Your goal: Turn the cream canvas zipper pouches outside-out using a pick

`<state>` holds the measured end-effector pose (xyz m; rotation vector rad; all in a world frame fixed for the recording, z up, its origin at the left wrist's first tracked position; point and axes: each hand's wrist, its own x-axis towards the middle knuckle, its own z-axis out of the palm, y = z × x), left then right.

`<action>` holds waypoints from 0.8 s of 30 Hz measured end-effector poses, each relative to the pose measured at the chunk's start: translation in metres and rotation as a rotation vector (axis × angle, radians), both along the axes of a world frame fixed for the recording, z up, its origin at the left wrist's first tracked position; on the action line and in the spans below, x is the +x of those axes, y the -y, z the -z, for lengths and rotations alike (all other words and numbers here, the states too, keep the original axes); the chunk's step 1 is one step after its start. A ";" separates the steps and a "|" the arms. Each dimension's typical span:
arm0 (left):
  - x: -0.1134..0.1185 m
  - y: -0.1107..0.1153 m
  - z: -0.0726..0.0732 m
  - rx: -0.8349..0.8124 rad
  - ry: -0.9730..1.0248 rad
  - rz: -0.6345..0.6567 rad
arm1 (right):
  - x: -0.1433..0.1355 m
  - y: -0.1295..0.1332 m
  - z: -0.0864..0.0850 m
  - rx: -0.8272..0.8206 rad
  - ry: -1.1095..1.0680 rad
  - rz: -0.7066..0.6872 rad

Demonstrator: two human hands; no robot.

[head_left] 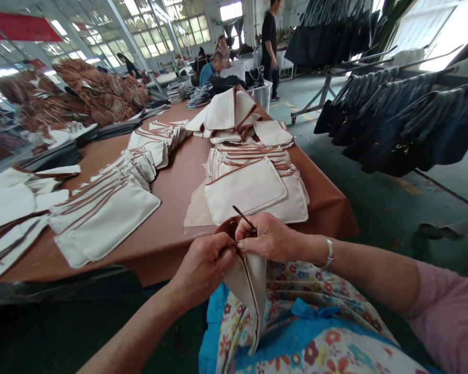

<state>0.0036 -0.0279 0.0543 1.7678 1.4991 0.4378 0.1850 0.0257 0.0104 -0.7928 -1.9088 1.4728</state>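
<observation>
Pouches in the head view crowd a worktop (179, 208) covered in smooth brown sheeting, and one more, a cream fabric pouch with brown trim (259, 278), is in the person's hands, hanging over the lap just off the worktop's near edge. The left hand (208, 265) is closed, thumb and curled fingers pinching the pouch's upper end. The right hand (271, 236), a silvery bracelet (329, 253) at its wrist, is also closed: it has hold of a thin dark tool (242, 215) that points up and away to the left, while its thumb and fingertips meet at the same end of the pouch, beside the left hand's. What exactly lies between the fingertips I cannot tell. Beyond the hands, toward the worktop's right near corner, lies a stack of cream pouches (245, 187), with a beige sheet (198, 208) showing under its left side. A looser pile (226, 111) sits behind it along the right edge. A long overlapping row (117, 213) slants back from the near edge at the left. Off the right edge, apart from the worktop, black bags (398, 148) hang on a metal rack (323, 93).
</observation>
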 end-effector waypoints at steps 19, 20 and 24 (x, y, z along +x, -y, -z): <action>-0.009 -0.001 0.024 -0.480 0.592 -0.074 | 0.015 0.012 0.033 0.687 -0.096 -0.090; -0.011 -0.001 0.023 -0.426 0.537 -0.037 | 0.016 0.013 0.032 0.649 -0.131 -0.088; -0.015 -0.002 0.016 -0.206 0.299 0.090 | 0.023 0.008 0.019 0.277 -0.135 -0.023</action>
